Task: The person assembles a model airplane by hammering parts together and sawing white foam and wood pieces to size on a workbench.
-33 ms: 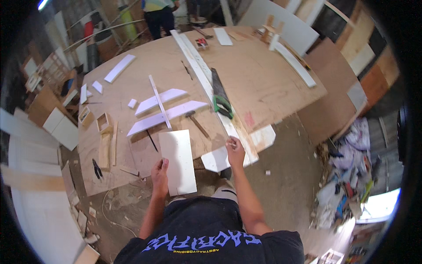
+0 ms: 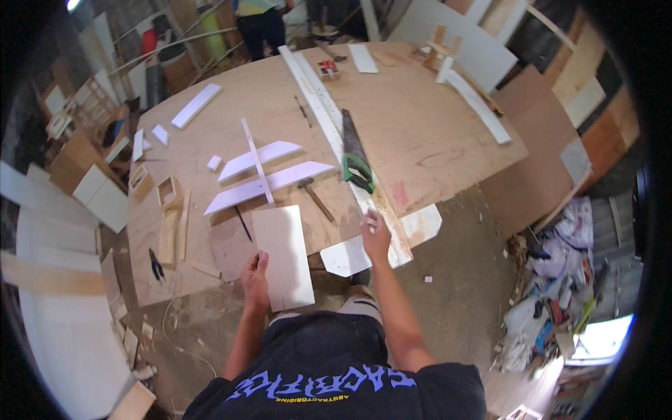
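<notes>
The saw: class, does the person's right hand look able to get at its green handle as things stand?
Probably yes: the green handle lies just ahead of the right hand, with nothing visible standing between them.

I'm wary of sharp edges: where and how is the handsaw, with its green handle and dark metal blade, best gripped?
Likely by the green looped handle of the dark-bladed metal handsaw, coming from the near side with the right hand: the handle is the end closest to that hand, while the tapering blade points away.
</notes>
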{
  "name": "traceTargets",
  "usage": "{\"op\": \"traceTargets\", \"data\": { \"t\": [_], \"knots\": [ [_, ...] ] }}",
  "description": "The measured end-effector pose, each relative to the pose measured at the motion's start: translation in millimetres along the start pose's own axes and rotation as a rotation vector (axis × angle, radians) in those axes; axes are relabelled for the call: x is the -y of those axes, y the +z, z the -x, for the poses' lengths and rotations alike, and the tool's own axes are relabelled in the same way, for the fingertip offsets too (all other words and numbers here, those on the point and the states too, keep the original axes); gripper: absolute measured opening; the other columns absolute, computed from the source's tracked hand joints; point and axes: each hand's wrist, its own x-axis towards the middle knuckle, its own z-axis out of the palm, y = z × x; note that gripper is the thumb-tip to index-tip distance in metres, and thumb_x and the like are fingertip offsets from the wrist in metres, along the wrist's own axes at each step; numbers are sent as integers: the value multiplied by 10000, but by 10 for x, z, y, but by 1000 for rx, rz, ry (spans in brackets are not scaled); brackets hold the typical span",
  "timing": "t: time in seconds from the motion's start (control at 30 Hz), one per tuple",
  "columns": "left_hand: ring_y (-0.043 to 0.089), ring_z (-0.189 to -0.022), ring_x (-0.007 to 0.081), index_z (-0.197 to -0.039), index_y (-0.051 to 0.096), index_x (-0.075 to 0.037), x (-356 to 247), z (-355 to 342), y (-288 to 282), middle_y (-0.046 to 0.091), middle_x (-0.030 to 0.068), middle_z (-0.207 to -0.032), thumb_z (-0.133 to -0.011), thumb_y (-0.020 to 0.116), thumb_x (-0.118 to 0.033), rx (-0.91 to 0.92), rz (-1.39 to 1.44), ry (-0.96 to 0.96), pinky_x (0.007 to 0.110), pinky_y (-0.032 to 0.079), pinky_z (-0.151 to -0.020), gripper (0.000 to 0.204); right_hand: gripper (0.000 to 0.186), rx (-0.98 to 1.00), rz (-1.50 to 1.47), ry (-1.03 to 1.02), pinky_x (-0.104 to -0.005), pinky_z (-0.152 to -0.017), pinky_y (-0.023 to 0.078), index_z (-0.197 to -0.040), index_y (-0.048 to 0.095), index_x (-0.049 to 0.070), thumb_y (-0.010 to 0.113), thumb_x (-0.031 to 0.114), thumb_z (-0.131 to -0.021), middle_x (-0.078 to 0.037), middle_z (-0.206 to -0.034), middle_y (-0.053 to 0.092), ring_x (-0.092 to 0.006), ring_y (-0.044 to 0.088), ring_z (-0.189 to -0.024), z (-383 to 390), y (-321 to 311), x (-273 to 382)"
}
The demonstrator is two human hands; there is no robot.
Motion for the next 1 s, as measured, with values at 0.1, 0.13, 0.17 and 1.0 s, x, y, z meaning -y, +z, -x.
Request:
{"op": "traceTargets", "data": {
  "t": [0.1, 0.13, 0.17, 1.0],
  "knots": [
    [595, -881, 97, -1130, 693, 17, -68, 82, 457, 684, 12, -993, -1066, 599, -245, -216, -1, 2, 259, 483, -797, 286, 497, -25, 384, -318, -438, -1015, 502, -1279, 634, 30, 778, 161, -821, -149, -1149, 709, -338, 662, -1130, -950, 291, -154],
    [591, -882, 97, -1137, 693, 20, -55, 138, 519, 684, 16, -994, -1067, 598, -243, -280, 15, 9, 257, 480, -796, 288, 488, 51, 400, -346, -447, -1026, 491, -1266, 641, 33, 769, 160, -812, -157, -1161, 705, -354, 645, -1151, -1149, 438, -131],
    [587, -883, 97, -1143, 693, 23, -50, 187, 605, 684, 20, -995, -1067, 598, -240, -333, 36, 12, 256, 477, -796, 290, 479, 119, 424, -373, -457, -1037, 480, -1252, 648, 36, 761, 159, -804, -165, -1172, 700, -370, 628, -1173, -1306, 523, -106],
    [445, -685, 50, -1178, 710, 30, -61, 2231, -1608, 545, -64, -756, -997, 702, -241, -1205, -297, 222, 232, 370, -609, 326, 112, 683, -711, -81, -243, -554, 408, -974, 508, 42, 591, 11, -904, -37, -798, 538, -91, 495, -633, 1723, 1188, 975]
  ]
}}
